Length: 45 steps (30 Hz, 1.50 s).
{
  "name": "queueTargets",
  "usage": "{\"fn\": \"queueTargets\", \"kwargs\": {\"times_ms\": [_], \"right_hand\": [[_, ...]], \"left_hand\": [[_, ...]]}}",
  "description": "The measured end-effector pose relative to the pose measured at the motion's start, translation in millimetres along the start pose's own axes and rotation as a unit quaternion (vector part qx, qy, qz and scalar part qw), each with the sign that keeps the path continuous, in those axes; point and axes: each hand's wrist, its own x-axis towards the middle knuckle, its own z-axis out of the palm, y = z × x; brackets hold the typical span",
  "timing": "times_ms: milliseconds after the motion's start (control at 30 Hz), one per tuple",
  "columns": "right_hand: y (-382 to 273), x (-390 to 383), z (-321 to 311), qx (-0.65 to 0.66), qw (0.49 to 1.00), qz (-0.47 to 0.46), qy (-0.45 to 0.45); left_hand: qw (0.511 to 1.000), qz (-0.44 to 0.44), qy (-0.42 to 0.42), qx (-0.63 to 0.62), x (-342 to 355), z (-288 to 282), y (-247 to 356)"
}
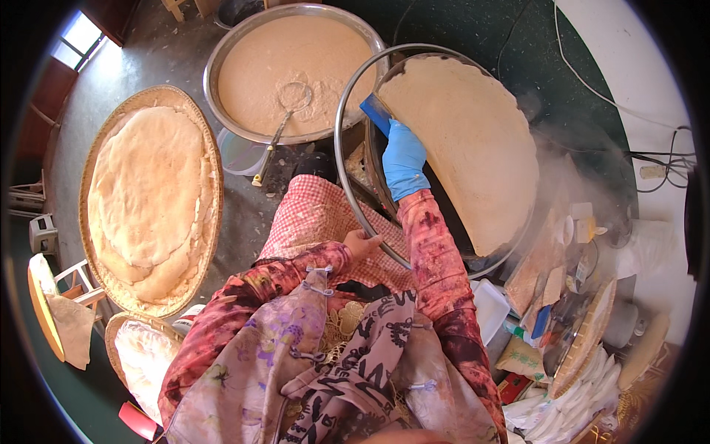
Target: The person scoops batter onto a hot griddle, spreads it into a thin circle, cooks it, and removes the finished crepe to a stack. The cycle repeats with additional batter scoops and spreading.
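My right hand (403, 159), in a blue glove, is closed on a blue scraper (376, 112) at the left edge of a thin pale batter sheet (470, 148). The sheet lies on a round griddle; a dark band of bare griddle (453, 220) shows along the sheet's lower left edge. My bare left hand (360, 244) is closed around a large metal ring (342, 163) that encircles the griddle, low over my checked apron. Beyond it, a wide steel basin (214, 92) holds beige batter with a long-handled wire-ring tool (277, 133) in it.
A woven tray (89, 200) of stacked flat sheets stands left, above another lined tray (138, 355). A clear tub (235, 154) sits under the basin's rim. Right are steam, a white tray (484, 311), bags, tilted woven trays (584, 340) and cables (665, 166) along the wall.
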Motion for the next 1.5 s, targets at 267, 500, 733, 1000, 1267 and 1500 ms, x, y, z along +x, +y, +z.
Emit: {"fn": "queueTargets", "kwargs": {"times_ms": [267, 500, 733, 1000, 1267, 1500], "right_hand": [[3.7, 13.1, 0.5, -0.011, 1.0, -0.013, 0.017], [7.6, 15.8, 1.3, -0.002, 0.999, -0.018, 0.038], [30.7, 20.1, -2.6, -0.031, 0.998, 0.022, 0.058], [72.8, 42.2, 7.4, -0.099, 0.985, 0.027, 0.139], [90.2, 55.4, -3.6, -0.101, 0.984, 0.087, 0.117], [109.7, 66.2, -8.8, -0.105, 0.976, 0.152, 0.115]], "left_hand": [[0.983, 0.161, 0.024, -0.088, 57.0, -57.0, 76.3], [0.999, -0.037, -0.033, 0.015, -2.9, 2.5, 7.3], [0.965, 0.179, 0.089, -0.169, 66.1, -61.1, 90.9], [0.983, -0.143, -0.112, -0.029, -27.3, 15.5, 10.8], [0.916, -0.23, -0.328, 0.014, -16.6, -18.8, 42.7], [0.937, -0.212, -0.277, 0.004, -20.6, -25.3, 43.4]]}}
